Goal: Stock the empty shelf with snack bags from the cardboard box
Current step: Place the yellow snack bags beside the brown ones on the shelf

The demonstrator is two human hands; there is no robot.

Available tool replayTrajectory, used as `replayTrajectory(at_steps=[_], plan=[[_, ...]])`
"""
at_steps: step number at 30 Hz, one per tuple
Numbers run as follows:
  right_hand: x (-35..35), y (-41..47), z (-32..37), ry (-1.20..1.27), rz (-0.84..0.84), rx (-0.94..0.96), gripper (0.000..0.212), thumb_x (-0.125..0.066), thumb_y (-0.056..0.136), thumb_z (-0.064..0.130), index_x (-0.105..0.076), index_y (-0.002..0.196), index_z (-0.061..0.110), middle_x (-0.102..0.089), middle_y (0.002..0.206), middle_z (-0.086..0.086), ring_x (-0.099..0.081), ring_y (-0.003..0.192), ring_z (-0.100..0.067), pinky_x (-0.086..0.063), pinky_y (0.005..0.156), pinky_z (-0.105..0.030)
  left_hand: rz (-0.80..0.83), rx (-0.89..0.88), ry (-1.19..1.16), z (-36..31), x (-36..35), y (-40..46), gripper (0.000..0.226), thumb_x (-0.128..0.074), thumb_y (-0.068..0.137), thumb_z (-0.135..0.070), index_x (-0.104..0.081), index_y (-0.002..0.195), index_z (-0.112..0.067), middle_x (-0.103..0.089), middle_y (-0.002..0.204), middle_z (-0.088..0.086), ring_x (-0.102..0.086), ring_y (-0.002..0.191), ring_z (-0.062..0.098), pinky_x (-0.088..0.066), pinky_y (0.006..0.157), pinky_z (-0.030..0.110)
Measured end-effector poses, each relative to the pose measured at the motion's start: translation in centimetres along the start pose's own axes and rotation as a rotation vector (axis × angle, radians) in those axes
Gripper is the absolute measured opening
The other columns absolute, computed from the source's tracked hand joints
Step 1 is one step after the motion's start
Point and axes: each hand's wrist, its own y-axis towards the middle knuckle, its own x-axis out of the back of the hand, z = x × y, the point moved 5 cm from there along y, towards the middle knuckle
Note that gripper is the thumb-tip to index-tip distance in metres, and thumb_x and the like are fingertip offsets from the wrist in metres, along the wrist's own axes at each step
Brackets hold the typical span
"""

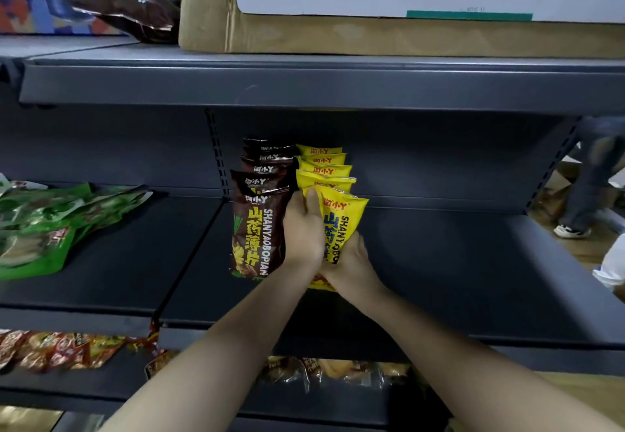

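Both bare forearms are reaching in from the near edge toward the middle of the dark shelf (439,262). Nearest, the right hand (351,262) is cupping the bottom of the front yellow snack bag (341,222), its grip curled round the bag's lower edge. Just beyond it, the left hand (302,228) is gripping the same bag's left side, thumb lying on its face, fingers hidden behind. Touching on the left, a row of brown snack bags (257,228) is standing upright, and more yellow bags (324,171) are lining up behind the held one toward the far wall. Green packets (37,228) are lying flat on the neighbouring shelf at the left. Farthest, on the top shelf, the cardboard box (338,32) is sitting with a loose brown bag (135,9) beside it.
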Motion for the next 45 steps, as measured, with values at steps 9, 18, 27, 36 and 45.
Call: replayTrajectory(at_steps=[9,18,27,36,45], plan=[[-0.2,0.9,0.9,0.051,-0.035,0.215,0.053,-0.048,0.087,0.053,-0.041,0.133,0.028,-0.046,0.122,0.005,-0.045,0.116,-0.014,-0.042,0.100,-0.038,0.104,-0.065,0.288,3.0,0.0,-4.1,0.090,-0.058,0.090,-0.038,0.003,0.151,-0.011,-0.024,0.150,0.011,-0.022,0.139,0.024,-0.023,0.111,0.033],[0.0,1.4,-0.2,-0.136,0.082,0.286,0.058,-0.067,0.085,0.027,-0.039,0.134,0.016,-0.032,0.112,0.001,-0.029,0.099,-0.004,-0.035,0.088,-0.023,0.131,0.029,0.452,3.6,-0.7,-2.6,0.089,-0.055,0.088,-0.050,-0.002,0.150,-0.015,-0.028,0.146,0.012,-0.028,0.136,0.029,-0.030,0.108,0.042],[0.1,1.3,-0.4,-0.153,0.081,0.270,0.069,-0.072,0.080,0.028,-0.035,0.138,0.019,-0.036,0.120,0.001,-0.034,0.107,-0.008,-0.037,0.094,-0.026,0.121,-0.026,0.540,3.7,-0.2,-2.6,0.090,-0.051,0.086,-0.057,-0.007,0.150,-0.012,-0.034,0.142,0.014,-0.035,0.131,0.032,-0.035,0.102,0.043],[-0.1,1.4,0.1,-0.285,0.055,0.283,0.065,-0.050,0.087,0.049,-0.037,0.140,0.014,-0.039,0.122,-0.005,-0.037,0.110,-0.019,-0.038,0.094,-0.034,0.066,0.045,0.506,3.0,-0.8,-2.4,0.091,-0.053,0.085,-0.058,-0.006,0.148,-0.012,-0.035,0.138,0.014,-0.037,0.128,0.032,-0.035,0.099,0.041],[-0.3,1.3,-0.1,-0.297,0.062,0.242,0.058,-0.056,0.091,0.037,-0.038,0.140,0.012,-0.041,0.126,-0.010,-0.039,0.114,-0.025,-0.035,0.099,-0.036,0.068,0.012,0.557,3.4,-0.9,-2.3,0.092,-0.052,0.085,-0.059,-0.007,0.148,-0.008,-0.034,0.139,0.015,-0.037,0.128,0.033,-0.036,0.099,0.043]])
